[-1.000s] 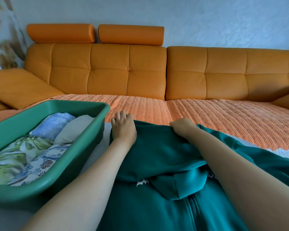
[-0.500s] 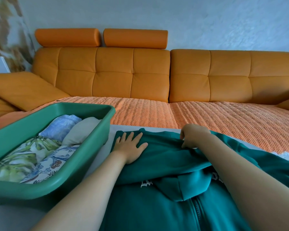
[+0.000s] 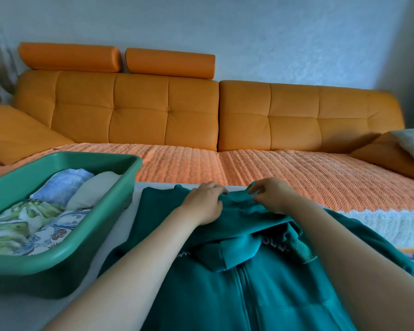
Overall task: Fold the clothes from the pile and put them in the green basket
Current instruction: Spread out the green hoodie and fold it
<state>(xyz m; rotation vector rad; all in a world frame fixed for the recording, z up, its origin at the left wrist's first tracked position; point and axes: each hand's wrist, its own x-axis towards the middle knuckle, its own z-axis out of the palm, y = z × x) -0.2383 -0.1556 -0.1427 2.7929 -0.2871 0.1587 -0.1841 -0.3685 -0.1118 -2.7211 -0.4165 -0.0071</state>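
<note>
Both hands had drawn together since the earlier frame: left hand point(image 3: 204, 203) and right hand point(image 3: 271, 195) pinched the hoodie's point(image 3: 225, 283) far edge at twelve o'clock. Basket point(image 3: 86, 247) sat at nine o'clock. Keeping that edge taut and level should square the fold.

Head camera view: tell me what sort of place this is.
Most likely a home living room: a long orange tufted leather sofa with bolster headrests, a woven orange throw over its seat, and a green plastic laundry basket of folded clothes.

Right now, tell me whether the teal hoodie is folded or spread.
Partly folded: the teal hoodie has its far part doubled over, zipper front spread flat.
</note>
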